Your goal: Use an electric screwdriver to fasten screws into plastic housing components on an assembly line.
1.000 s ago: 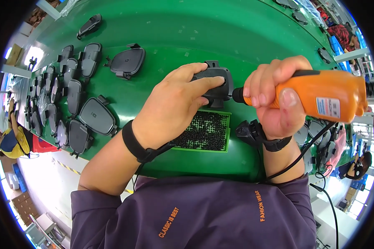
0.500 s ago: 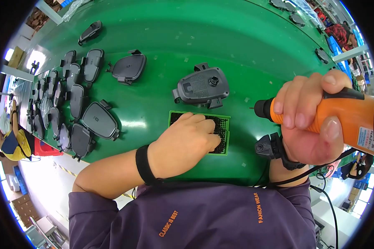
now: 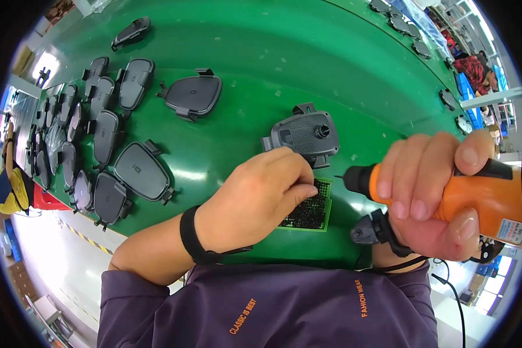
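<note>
My left hand (image 3: 255,197) is above the far left part of a shallow green tray (image 3: 329,204), with thumb and fingers pinched together. Whatever lies in the pinch is hidden. Small black pieces (image 3: 307,216), probably screws, fill much of the tray. Just beyond my left hand a dark grey phone holder (image 3: 298,134) rests back side up, its round stem pointing upward; the hand covers its near left corner. My right hand (image 3: 417,180) wraps round an orange electric screwdriver (image 3: 478,200), whose bit points left, over the table to the right of the tray.
Many more phone holders (image 3: 142,168) lie face up on the green table (image 3: 226,52) at the left, one (image 3: 194,94) set apart. A black strapped device (image 3: 374,229) sits at my right wrist. Cables hang at the right. A person in yellow (image 3: 11,197) is at far left.
My left hand has risen from among the black pieces toward the phone holder, fingers now pinched. The screwdriver has come closer to the tray. The whole view has shifted slightly.
</note>
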Demonstrator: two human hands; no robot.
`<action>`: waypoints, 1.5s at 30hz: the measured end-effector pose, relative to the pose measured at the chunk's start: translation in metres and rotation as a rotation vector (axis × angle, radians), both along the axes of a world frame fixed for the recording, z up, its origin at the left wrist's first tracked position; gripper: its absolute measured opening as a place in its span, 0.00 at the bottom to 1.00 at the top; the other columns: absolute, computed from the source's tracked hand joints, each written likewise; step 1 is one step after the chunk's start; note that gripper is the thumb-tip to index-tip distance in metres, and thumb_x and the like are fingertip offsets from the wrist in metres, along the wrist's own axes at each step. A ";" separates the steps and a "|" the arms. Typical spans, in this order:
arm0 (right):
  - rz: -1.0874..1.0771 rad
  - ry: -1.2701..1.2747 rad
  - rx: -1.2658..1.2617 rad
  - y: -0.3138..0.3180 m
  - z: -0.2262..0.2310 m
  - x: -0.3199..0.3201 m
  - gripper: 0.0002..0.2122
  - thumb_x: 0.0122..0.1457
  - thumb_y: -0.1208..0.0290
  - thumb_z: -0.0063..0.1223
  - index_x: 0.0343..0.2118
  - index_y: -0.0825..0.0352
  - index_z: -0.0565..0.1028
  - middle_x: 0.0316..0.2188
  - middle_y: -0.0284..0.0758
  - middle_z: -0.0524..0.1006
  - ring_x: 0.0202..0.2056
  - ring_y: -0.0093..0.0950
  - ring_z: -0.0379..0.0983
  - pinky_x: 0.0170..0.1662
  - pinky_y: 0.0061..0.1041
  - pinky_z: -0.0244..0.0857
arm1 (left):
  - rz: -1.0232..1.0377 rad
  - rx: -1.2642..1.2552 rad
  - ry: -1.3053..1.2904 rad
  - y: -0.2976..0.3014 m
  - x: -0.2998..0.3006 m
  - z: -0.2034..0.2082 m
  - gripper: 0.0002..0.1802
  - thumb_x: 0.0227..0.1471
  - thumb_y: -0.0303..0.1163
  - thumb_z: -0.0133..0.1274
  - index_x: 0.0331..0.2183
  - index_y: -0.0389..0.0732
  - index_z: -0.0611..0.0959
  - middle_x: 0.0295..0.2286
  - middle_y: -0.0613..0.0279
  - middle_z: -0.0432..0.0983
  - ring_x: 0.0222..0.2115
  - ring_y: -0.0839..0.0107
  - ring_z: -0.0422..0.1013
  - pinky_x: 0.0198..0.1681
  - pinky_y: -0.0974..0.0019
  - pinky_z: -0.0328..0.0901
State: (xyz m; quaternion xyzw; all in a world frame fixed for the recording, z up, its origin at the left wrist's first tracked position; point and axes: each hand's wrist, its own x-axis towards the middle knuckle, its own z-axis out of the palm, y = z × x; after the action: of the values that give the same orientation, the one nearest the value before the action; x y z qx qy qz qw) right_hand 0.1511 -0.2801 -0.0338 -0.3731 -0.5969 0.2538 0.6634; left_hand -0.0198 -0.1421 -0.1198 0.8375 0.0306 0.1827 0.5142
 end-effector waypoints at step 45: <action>-0.351 0.030 -0.145 0.061 -0.021 -0.016 0.17 0.62 0.60 0.52 0.48 0.66 0.69 0.18 0.30 0.70 0.18 0.24 0.65 0.26 0.27 0.65 | 0.107 -0.173 0.282 0.020 0.025 -0.010 0.31 0.45 0.35 0.66 0.50 0.31 0.78 0.42 0.42 0.76 0.41 0.49 0.75 0.46 0.56 0.69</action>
State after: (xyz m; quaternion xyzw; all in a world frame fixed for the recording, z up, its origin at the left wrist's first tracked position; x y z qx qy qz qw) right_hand 0.1355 -0.2194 -0.0547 -0.5147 -0.4929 0.1820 0.6775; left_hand 0.0056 -0.1218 -0.1298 0.8045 0.1627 0.0874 0.5645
